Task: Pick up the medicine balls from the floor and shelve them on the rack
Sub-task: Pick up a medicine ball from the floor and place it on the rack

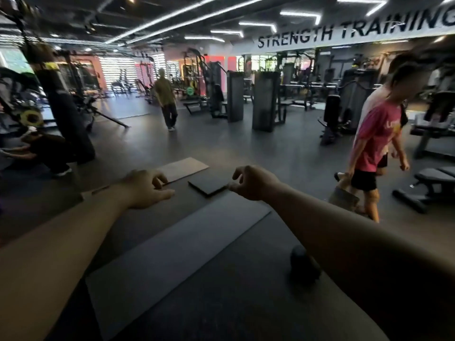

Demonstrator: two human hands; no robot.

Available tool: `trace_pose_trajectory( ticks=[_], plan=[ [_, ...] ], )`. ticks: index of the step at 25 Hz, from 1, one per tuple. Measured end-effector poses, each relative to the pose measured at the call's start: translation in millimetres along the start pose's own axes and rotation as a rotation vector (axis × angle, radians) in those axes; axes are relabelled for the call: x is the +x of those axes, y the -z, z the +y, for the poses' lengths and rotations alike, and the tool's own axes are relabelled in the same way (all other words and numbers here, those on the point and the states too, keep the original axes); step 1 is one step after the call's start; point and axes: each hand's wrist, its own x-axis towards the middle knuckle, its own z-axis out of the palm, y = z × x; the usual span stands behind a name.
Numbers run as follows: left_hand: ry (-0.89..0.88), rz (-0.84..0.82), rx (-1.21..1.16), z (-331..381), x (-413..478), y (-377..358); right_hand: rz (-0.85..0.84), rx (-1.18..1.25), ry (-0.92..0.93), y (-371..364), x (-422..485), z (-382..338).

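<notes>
Both hands are empty in the middle of the frame: the left hand [145, 190] has loosely curled fingers, the right hand [251, 183] half-curls thumb toward forefinger, pinching nothing. One dark medicine ball [301, 265] lies on the floor at lower right, beneath the right forearm. No rack shows, so shelving seemingly remains
</notes>
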Motion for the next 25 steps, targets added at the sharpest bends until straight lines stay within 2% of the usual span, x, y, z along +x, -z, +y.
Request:
trace_pose_trajectory(
  ticks=[6,13,19,25],
  plan=[
    [-0.123,-0.134,0.029,64.1,10.7,-57.7,0.012,0.007,-0.133,4.4,-52.9,69.8],
    [-0.203,-0.245,0.106,165.6,65.9,-138.8,-0.026,-0.003,-0.252,5.2,-71.1,198.6],
    [-0.166,-0.309,0.169,271.7,127.4,-223.7,-0.071,-0.013,-0.309,19.5,-62.9,347.1],
    [-0.142,-0.392,0.167,347.5,177.2,-304.9,-0.122,-0.026,-0.35,17.6,-49.3,461.4]
  ],
)
